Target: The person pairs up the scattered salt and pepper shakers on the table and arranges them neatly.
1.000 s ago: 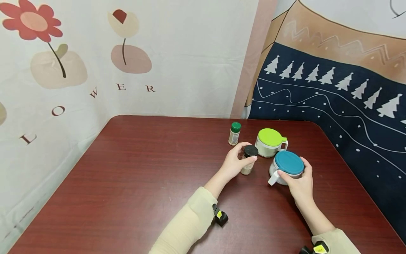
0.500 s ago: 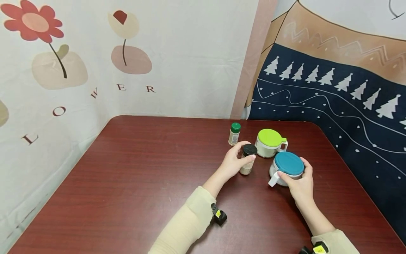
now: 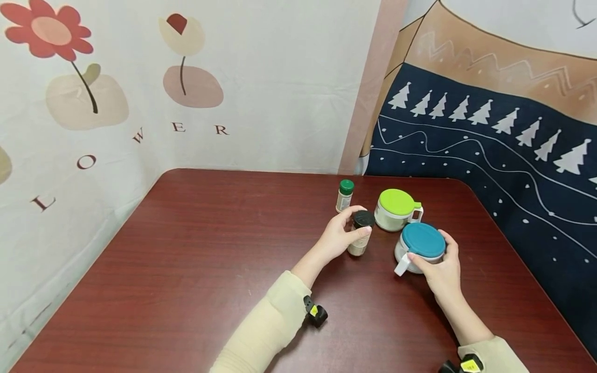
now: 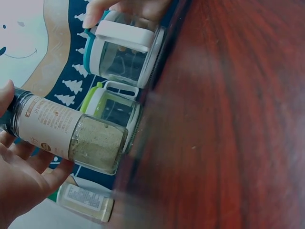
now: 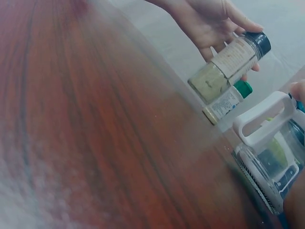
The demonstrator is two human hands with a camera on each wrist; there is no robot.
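My left hand [image 3: 337, 239] grips a spice jar [image 3: 358, 244] by its upper part, thumb on one side and fingers on the other. This jar has a black lid, a pale label and greenish-beige powder inside, plain in the left wrist view. Whether its base touches the table I cannot tell. My right hand [image 3: 444, 269] grips a clear seasoning pot [image 3: 423, 239] with a teal lid, thumb near its white handle [image 5: 267, 117]. Behind them stands a similar pot [image 3: 395, 203] with a lime-green lid. A small green-capped spice bottle [image 3: 344, 196] stands upright behind my left hand.
All of these are on the right half of a dark red-brown wooden table [image 3: 210, 248]. A pale flower-print cloth [image 3: 280, 88] hangs behind it, and a navy cloth [image 3: 466, 140] with white trees hangs at the right. Both wrists wear small black cameras.
My left hand and the black-lidded spice jar have shifted slightly to the left, away from the pots. The right hand and teal-lidded pot have hardly moved.
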